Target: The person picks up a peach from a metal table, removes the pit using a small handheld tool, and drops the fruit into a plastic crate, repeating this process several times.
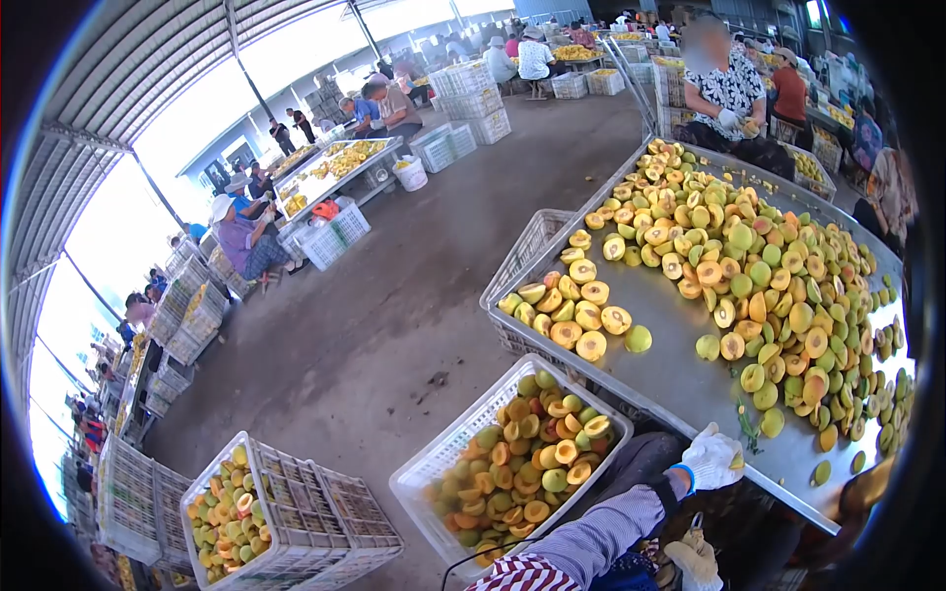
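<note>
My left hand (711, 459), in a white glove, is at the near edge of the metal table (680, 345). Its fingers are curled, with a small yellowish patch at their tips that I cannot make out. Lower down, near my lap, my right hand (694, 559) wears a soiled glove and is closed around a small looped metal tool (698, 521), mostly hidden. Halved peaches (778, 286), yellow and green, are heaped on the table. A smaller group of peach halves (567, 310), many cut side up, lies at the table's left side.
A white crate (406, 480) of peach halves stands on the floor beside my left arm. Stacked crates (330, 517) are further left, the top one filled with fruit. Across the table sits a person (724, 98) in gloves. Other people work at tables behind.
</note>
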Demonstrator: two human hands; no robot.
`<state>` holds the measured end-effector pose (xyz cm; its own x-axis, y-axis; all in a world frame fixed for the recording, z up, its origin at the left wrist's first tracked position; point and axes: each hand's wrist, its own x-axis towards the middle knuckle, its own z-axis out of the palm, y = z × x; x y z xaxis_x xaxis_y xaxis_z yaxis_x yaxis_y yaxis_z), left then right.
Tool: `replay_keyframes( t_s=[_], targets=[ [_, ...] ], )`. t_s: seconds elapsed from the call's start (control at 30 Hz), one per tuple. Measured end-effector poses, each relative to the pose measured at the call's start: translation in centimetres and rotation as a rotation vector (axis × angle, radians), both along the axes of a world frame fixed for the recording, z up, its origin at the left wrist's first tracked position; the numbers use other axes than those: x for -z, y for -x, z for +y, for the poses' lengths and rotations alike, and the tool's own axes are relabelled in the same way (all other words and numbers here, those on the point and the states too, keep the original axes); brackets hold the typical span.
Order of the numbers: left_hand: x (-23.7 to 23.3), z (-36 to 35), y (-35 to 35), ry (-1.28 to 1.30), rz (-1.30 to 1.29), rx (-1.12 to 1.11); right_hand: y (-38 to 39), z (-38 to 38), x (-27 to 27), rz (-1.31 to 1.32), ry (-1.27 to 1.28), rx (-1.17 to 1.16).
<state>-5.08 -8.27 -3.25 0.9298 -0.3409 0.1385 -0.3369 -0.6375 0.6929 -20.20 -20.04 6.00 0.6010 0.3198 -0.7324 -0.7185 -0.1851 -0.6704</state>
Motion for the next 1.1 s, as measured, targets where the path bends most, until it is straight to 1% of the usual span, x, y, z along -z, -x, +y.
replay_keyframes(
  t_s=[0.17,0.27,0.37,0.47,0.6,0.7,0.8,1.1],
  targets=[
    [-0.5,0.0,0.0,-0.015,0.016,0.009,0.0,-0.7,0.4,-0.022,-0.015,-0.001],
    [-0.3,-0.2,0.1,0.011,-0.055,-0.018,0.0,-1.2,0.6,-0.019,-0.022,-0.001],
    [-0.2,-0.2,0.2,0.015,-0.072,-0.019,0.0,-1.4,0.2,0.003,-0.020,0.018],
    [-1.4,0.0,0.2,-0.010,0.009,0.011,-0.1,-1.6,0.1,0.020,-0.019,0.037],
    [-0.9,-0.1,0.2,-0.020,-0.025,-0.002,-0.3,-1.9,0.4,0.050,-0.011,0.045],
    [-0.8,-0.2,0.2,-0.015,-0.041,-0.009,-0.4,-2.1,0.4,0.009,-0.043,0.044],
    [-0.8,-0.2,0.1,0.000,-0.050,-0.004,-0.8,-2.2,-0.1,0.064,-0.049,0.052],
    [-0.8,-0.5,0.1,-0.035,-0.044,-0.015,-0.9,-2.4,-1.7,0.005,-0.040,0.077]
  ],
)
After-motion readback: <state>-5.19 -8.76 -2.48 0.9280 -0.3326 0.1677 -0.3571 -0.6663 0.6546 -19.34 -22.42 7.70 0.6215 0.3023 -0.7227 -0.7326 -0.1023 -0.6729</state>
